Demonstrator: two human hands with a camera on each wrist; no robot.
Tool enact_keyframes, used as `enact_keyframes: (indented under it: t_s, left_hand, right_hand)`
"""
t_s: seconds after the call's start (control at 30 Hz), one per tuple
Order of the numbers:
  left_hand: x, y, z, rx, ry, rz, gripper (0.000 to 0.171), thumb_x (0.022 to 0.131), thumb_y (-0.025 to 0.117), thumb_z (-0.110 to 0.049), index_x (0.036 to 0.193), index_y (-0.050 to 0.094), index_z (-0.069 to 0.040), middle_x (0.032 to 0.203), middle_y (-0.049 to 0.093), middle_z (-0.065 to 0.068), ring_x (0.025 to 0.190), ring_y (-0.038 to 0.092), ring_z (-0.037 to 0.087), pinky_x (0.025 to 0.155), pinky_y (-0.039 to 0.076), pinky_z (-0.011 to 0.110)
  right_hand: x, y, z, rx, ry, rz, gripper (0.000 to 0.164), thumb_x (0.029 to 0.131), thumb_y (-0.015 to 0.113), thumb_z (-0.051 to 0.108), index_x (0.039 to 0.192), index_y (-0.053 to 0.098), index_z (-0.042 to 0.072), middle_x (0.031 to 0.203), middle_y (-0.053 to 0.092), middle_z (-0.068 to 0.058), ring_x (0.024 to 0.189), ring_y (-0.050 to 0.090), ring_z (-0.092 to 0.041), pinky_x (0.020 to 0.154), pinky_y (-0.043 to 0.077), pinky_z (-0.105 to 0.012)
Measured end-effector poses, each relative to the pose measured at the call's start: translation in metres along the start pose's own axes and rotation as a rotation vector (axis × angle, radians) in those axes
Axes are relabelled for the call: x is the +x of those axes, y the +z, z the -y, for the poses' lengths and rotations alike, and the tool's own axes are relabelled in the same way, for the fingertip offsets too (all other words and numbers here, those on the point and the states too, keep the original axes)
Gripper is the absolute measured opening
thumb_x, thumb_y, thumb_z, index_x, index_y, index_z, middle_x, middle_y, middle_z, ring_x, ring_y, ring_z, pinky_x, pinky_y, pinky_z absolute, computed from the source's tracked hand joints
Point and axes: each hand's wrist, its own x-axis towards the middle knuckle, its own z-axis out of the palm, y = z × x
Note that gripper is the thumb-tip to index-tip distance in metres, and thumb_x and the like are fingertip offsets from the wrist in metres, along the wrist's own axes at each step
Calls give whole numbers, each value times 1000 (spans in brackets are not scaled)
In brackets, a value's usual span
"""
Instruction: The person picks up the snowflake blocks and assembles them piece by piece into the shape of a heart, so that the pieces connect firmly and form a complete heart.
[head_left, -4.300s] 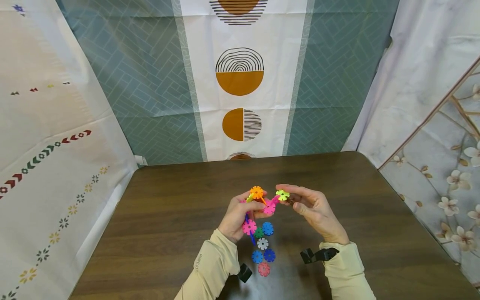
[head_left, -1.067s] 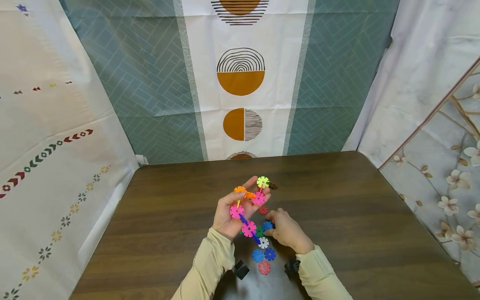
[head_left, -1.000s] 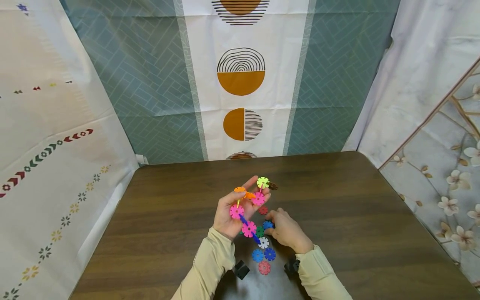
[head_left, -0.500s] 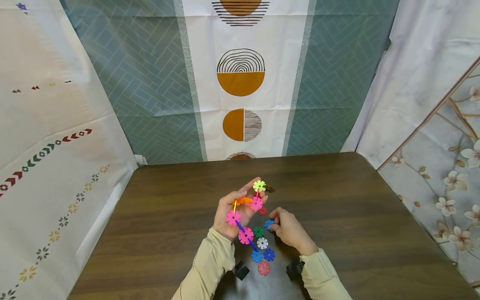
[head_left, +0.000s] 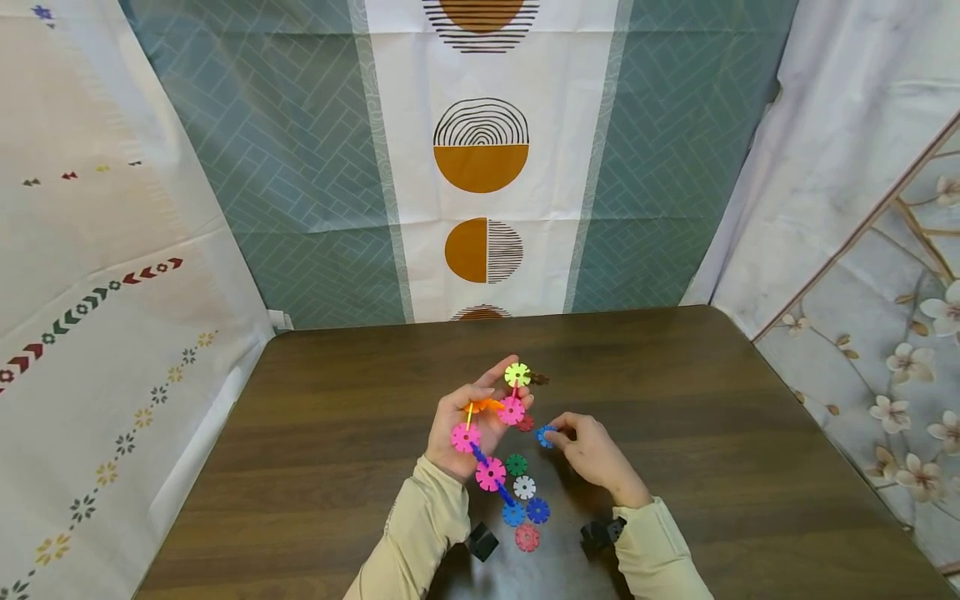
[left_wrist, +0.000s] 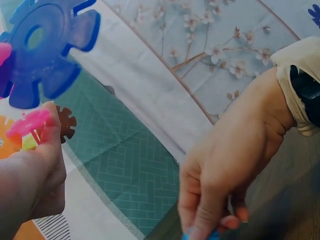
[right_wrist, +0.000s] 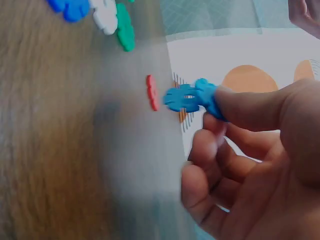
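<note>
My left hand (head_left: 448,429) holds up a zigzag chain of interlocking snowflake discs, its thumb over the orange disc (head_left: 483,406). From a brown disc (head_left: 538,378) and a lime disc (head_left: 517,374) at the far end, the chain passes through pink, orange and yellow to a lower pink disc (head_left: 491,473) and dark blue pieces. In the left wrist view a blue disc (left_wrist: 55,60) of the chain looms large. My right hand (head_left: 596,450) pinches light blue discs (right_wrist: 184,98) between thumb and fingers; two appear slotted together, set at an angle, in the right wrist view.
Loose discs lie on the brown table (head_left: 337,467) between the forearms: green (head_left: 516,464), white (head_left: 524,487), light blue (head_left: 513,513), dark blue (head_left: 537,510) and coral (head_left: 527,537). A red disc (head_left: 525,423) lies beyond, below the chain's pink piece. Patterned cloths hang around the table.
My right hand let go of the chain's brown end, reached down to the loose discs and has drawn the light blue piece away to the right. The chain in my left hand has dipped slightly.
</note>
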Motion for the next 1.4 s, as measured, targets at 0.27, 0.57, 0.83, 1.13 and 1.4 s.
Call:
enact_keyframes:
  t_s: [0.27, 0.57, 0.83, 1.13, 1.4]
  left_hand:
    - [0, 0, 0, -28, 10, 26, 59, 95, 24, -8, 154, 16, -5, 149, 31, 19, 116, 53, 27, 110, 35, 34]
    - [2, -2, 0, -22, 32, -21, 54, 97, 27, -5, 151, 32, -7, 154, 24, 19, 122, 50, 29, 111, 33, 35]
    - [4, -2, 2, 22, 28, -54, 51, 99, 31, -6, 150, 35, -7, 149, 34, 18, 113, 56, 27, 107, 39, 33]
    - [4, -2, 3, 40, 3, -35, 53, 100, 26, -5, 153, 25, -5, 151, 29, 20, 106, 61, 24, 104, 42, 32]
    - [4, -1, 2, 25, -3, -43, 50, 100, 28, -5, 150, 30, -4, 150, 31, 20, 105, 60, 24, 102, 44, 31]
  right_hand:
    - [0, -1, -4, -28, -11, -37, 18, 95, 62, 15, 108, 70, 6, 88, 64, 0, 74, 54, -16, 70, 51, -33]
    - [-13, -30, 34, 530, -157, -292, 32, 94, 65, 23, 118, 65, 1, 92, 64, -22, 77, 65, -26, 71, 57, -26]
    - [-21, -37, 55, 604, -193, -304, 32, 93, 67, 21, 118, 64, 1, 94, 65, -23, 74, 67, -20, 71, 58, -31]
    - [-20, -37, 59, 581, -204, -312, 31, 92, 68, 21, 117, 65, 2, 93, 69, -14, 76, 67, -20, 72, 58, -31]
    - [-22, -37, 62, 557, -193, -306, 32, 92, 68, 20, 116, 65, 0, 93, 67, -20, 77, 66, -18, 72, 57, -27]
